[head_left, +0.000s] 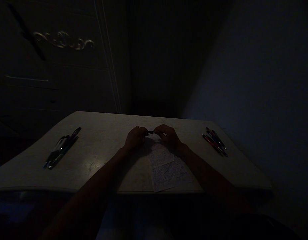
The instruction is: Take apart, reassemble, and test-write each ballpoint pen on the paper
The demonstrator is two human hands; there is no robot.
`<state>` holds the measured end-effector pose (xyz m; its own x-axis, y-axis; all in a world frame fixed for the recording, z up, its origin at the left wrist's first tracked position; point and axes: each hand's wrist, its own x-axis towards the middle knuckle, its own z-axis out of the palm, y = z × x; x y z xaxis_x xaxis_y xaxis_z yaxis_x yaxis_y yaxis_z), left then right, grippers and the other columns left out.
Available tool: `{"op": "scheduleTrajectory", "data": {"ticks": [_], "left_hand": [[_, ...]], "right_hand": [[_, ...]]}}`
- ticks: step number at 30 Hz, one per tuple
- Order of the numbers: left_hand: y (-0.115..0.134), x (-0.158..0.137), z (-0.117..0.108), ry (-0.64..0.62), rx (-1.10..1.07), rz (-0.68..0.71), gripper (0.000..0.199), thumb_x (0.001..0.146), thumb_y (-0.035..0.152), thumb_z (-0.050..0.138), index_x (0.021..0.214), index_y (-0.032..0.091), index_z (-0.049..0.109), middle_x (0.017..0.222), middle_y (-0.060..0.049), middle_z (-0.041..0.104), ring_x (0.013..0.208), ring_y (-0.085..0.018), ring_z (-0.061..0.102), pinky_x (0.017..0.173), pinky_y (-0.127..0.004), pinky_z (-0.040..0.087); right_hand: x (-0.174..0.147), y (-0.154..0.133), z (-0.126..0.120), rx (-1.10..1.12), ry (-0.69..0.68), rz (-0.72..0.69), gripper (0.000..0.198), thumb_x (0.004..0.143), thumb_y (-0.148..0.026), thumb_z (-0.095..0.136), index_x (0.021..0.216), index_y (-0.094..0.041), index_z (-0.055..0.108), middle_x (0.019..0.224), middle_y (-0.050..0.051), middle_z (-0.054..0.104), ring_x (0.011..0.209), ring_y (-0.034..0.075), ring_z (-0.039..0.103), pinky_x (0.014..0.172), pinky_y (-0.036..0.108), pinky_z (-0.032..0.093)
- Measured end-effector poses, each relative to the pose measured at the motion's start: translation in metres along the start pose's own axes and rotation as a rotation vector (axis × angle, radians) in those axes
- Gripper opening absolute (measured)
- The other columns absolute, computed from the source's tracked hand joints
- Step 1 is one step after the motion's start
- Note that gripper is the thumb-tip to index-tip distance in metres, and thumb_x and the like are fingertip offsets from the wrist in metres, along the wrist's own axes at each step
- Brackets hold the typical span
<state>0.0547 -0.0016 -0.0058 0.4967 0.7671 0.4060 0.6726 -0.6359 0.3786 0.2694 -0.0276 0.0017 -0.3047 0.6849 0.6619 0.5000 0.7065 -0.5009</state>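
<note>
Both my hands meet over the middle of a pale table [103, 133]. Between them runs a short dark pen [150, 132], lying roughly level. My left hand [136, 136] is closed on its left end, and my right hand [168, 134] pinches its right end. Below the hands lie sheets of paper [169, 170] covered in bluish scribbles, one overlapping the other. Dim light hides the finer details of the pen and the fingertips.
A bunch of pens [61, 148] lies at the table's left side. Several more pens [215, 141], some red and some dark, lie at the right. A dark cabinet [76, 76] with an ornate handle stands behind on the left; a wall [256, 83] rises at the right.
</note>
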Motion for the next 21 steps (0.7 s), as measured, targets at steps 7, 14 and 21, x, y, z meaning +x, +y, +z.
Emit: {"op": "scheduleTrajectory", "data": {"ticks": [7, 14, 21], "left_hand": [[-0.001, 0.004, 0.003, 0.020, -0.021, 0.002, 0.025, 0.074, 0.006, 0.048, 0.084, 0.021, 0.065, 0.084, -0.006, 0.068, 0.082, -0.023, 0.058, 0.077, -0.034, 0.047], [0.000, 0.004, -0.001, 0.063, 0.012, -0.023, 0.027, 0.076, 0.006, 0.048, 0.087, 0.020, 0.068, 0.086, -0.008, 0.070, 0.085, -0.026, 0.059, 0.077, -0.036, 0.047], [0.006, 0.004, -0.004, 0.028, 0.094, 0.018, 0.025, 0.078, 0.005, 0.050, 0.086, 0.021, 0.069, 0.088, -0.009, 0.072, 0.083, -0.026, 0.060, 0.079, -0.038, 0.048]], "right_hand": [[0.003, 0.003, -0.002, 0.055, -0.007, 0.030, 0.019, 0.096, -0.039, 0.063, 0.095, -0.023, 0.074, 0.095, 0.008, 0.076, 0.091, 0.024, 0.069, 0.087, 0.040, 0.053], [0.004, 0.004, -0.005, 0.180, 0.052, 0.265, 0.047, 0.077, -0.056, 0.078, 0.108, -0.021, 0.070, 0.112, 0.010, 0.072, 0.097, 0.025, 0.067, 0.089, 0.040, 0.052], [0.002, -0.006, 0.002, 0.204, -0.073, 0.396, 0.047, 0.095, -0.056, 0.051, 0.069, -0.020, 0.063, 0.068, 0.003, 0.064, 0.068, 0.018, 0.059, 0.072, 0.033, 0.049]]}}
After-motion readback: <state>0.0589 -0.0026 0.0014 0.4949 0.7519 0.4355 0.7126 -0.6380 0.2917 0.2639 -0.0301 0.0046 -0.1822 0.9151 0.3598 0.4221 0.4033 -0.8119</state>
